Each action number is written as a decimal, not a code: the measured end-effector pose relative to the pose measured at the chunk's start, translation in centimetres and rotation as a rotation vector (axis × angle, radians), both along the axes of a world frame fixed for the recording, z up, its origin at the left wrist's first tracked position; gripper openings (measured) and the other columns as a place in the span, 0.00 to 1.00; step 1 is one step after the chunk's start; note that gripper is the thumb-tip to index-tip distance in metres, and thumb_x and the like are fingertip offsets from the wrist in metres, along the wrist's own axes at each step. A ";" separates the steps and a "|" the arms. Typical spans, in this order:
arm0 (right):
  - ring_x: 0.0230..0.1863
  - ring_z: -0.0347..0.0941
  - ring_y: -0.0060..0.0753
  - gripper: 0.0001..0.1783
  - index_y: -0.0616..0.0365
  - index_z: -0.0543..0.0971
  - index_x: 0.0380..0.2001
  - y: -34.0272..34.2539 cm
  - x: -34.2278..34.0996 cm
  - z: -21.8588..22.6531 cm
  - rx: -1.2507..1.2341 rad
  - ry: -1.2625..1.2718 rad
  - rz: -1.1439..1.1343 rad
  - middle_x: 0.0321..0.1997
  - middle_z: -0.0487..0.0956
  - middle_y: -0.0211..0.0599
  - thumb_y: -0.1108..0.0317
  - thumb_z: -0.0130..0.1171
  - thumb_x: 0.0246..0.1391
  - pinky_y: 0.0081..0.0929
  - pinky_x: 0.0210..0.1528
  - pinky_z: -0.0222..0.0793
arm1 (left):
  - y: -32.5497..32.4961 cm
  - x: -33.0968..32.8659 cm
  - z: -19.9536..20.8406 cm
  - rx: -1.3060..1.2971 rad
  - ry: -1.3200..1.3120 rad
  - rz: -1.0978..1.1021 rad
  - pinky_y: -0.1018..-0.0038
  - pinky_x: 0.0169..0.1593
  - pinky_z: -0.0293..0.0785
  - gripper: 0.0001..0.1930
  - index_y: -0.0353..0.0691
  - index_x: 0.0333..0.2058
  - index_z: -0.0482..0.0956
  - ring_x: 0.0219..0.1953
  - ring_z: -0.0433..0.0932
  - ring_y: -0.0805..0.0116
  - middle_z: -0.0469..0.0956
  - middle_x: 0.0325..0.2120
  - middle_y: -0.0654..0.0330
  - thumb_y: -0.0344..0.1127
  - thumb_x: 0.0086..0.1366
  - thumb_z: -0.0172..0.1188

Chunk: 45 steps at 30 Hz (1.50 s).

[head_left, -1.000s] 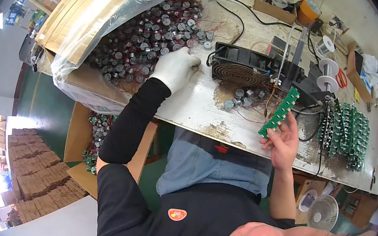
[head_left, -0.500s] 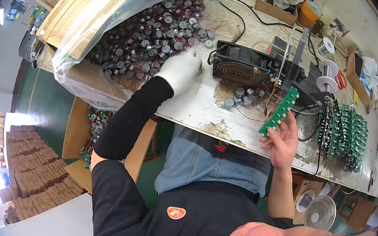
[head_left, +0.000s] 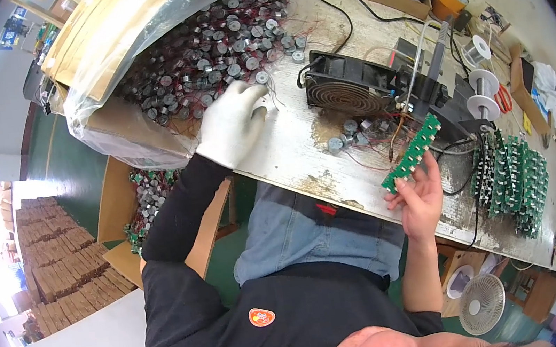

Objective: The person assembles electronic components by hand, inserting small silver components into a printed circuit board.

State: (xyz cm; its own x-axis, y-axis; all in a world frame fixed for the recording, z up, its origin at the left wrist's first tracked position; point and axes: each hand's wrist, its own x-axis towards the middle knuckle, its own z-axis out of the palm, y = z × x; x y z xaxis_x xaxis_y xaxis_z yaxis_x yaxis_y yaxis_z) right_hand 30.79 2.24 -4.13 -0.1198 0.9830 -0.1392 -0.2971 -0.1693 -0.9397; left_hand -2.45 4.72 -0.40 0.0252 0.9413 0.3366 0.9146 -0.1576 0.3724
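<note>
My left hand, in a white glove, is over the bench at the near edge of a big heap of small round metal motors with thin red wires. Its thumb and fingers are apart, with no part seen between them. One motor lies just beyond the fingertips. Bare, my right hand grips the lower end of a long green circuit board between thumb and fingers, tilted above the bench edge. A few loose motors with wires lie on the bench between the hands.
Behind the loose motors stands a black fan. Beyond the board are a black fixture and wire spools. Stacked green boards stand at the right. A cardboard box of wired parts is below the bench at left.
My left hand has drawn back to the left and its fingers have spread. The board in my right hand has turned slightly more upright. The whole view has shifted a little.
</note>
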 end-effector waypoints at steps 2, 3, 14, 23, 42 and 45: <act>0.26 0.77 0.33 0.40 0.62 0.51 0.64 0.0 0.0 0.1 0.005 0.007 0.011 0.44 0.74 0.48 0.85 0.55 0.50 0.20 0.19 0.74 | 1.4 -0.4 -0.1 -0.063 0.117 -0.083 0.65 0.39 0.74 0.15 0.44 0.42 0.77 0.36 0.77 0.54 0.75 0.37 0.54 0.27 0.55 0.56; 0.26 0.77 0.33 0.40 0.62 0.51 0.64 0.0 0.1 0.1 0.007 0.014 0.013 0.44 0.74 0.48 0.85 0.55 0.50 0.20 0.19 0.74 | 2.1 -0.4 -0.2 -0.068 0.194 -0.104 0.64 0.37 0.75 0.13 0.44 0.40 0.76 0.35 0.78 0.54 0.74 0.35 0.54 0.27 0.55 0.55; 0.26 0.77 0.32 0.40 0.63 0.50 0.64 0.0 0.1 0.1 -0.004 0.015 0.030 0.43 0.74 0.47 0.85 0.54 0.50 0.21 0.20 0.75 | 7.5 -0.9 -1.7 -0.147 0.498 -0.129 0.62 0.32 0.78 0.04 0.37 0.28 0.78 0.30 0.80 0.52 0.76 0.31 0.50 0.26 0.54 0.54; 0.25 0.77 0.31 0.40 0.62 0.51 0.65 0.1 0.1 0.0 -0.002 0.048 0.030 0.43 0.75 0.48 0.85 0.54 0.50 0.20 0.19 0.74 | 7.8 -1.2 -1.1 -0.192 0.503 -0.101 0.64 0.33 0.78 0.05 0.34 0.29 0.78 0.31 0.80 0.53 0.75 0.31 0.51 0.26 0.54 0.55; 0.27 0.76 0.31 0.39 0.63 0.51 0.64 0.0 0.1 0.0 -0.010 0.011 0.016 0.45 0.73 0.47 0.85 0.54 0.50 0.20 0.20 0.75 | -2.1 0.2 1.1 0.036 -0.913 0.266 0.83 0.25 0.69 0.15 0.28 0.45 0.67 0.24 0.74 0.77 0.78 0.34 0.54 0.37 0.71 0.47; 0.27 0.76 0.32 0.40 0.64 0.51 0.64 0.0 0.0 0.1 0.002 0.006 0.009 0.45 0.73 0.48 0.85 0.54 0.49 0.21 0.20 0.75 | -4.0 0.8 0.5 0.011 -1.026 0.258 0.81 0.29 0.74 0.16 0.28 0.46 0.64 0.28 0.78 0.71 0.78 0.37 0.49 0.38 0.71 0.47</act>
